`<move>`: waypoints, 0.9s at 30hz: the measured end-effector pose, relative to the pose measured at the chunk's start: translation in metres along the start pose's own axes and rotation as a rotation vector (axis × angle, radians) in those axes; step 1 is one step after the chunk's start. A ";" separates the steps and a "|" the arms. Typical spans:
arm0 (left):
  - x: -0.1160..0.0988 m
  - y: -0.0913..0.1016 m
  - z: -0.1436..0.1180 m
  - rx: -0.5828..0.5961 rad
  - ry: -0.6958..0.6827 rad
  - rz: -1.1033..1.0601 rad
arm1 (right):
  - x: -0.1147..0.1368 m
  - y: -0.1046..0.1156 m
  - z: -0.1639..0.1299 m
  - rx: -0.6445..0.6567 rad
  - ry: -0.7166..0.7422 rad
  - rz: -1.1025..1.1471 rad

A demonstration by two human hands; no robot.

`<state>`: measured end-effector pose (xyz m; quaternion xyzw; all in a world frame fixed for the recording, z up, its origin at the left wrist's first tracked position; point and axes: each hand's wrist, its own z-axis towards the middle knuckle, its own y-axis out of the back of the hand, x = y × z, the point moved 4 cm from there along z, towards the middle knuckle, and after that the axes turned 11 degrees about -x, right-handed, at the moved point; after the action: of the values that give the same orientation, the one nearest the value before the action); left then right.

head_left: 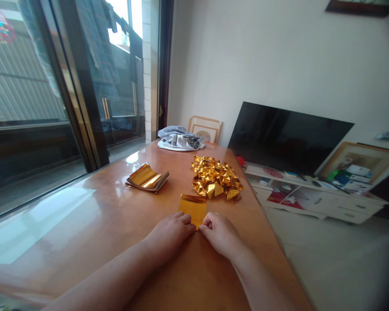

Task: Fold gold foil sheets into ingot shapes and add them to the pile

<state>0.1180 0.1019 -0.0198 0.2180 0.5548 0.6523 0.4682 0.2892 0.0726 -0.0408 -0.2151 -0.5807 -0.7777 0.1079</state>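
Note:
A flat sheet of gold foil paper [193,208] lies on the wooden table in front of me. At its near left corner, my left hand [173,231] has its fingers closed together on the edge. My right hand [221,233] pinches the near right corner between thumb and curled finger. The two thumbs almost meet at the near edge, and the fingers hide part of it. Beyond the sheet, to the right, is a heap of folded gold foil pieces [215,177]. Farther left rests a stack of gold foil sheets [147,178], its edges curling up.
Folded cloth [180,139] lies at the far end of the shiny table [110,233], near framed pictures [205,127] against the wall. A television [287,138] and a low white cabinet [314,201] stand beyond the right edge. Glass doors [35,108] run along the left.

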 end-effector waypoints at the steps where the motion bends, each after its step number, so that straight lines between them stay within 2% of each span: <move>1: 0.000 0.000 -0.001 0.002 0.003 -0.005 | 0.000 0.001 0.000 0.001 0.000 0.000; 6: -0.001 0.001 -0.003 0.004 0.001 0.008 | -0.006 0.006 -0.002 0.031 -0.037 -0.027; 10: -0.003 0.002 -0.003 0.019 -0.017 0.049 | -0.006 0.019 -0.005 0.046 -0.054 -0.079; 14: -0.004 0.002 -0.004 0.006 -0.022 0.073 | 0.014 0.032 -0.016 0.041 0.059 -0.113; 17: -0.004 0.002 -0.005 -0.006 -0.009 0.049 | 0.033 0.031 -0.032 0.152 0.180 -0.176; 19: -0.004 0.002 -0.006 -0.007 -0.002 0.028 | 0.040 0.028 -0.042 0.233 0.205 -0.239; 22: -0.004 0.003 -0.007 -0.009 -0.008 0.026 | 0.042 0.026 -0.048 0.299 0.186 -0.329; 27: -0.002 0.003 -0.006 -0.022 -0.022 0.051 | 0.038 0.033 -0.045 0.324 0.120 -0.366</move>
<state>0.1130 0.0968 -0.0180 0.2340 0.5369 0.6676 0.4597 0.2597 0.0227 -0.0053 -0.0396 -0.7197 -0.6924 0.0325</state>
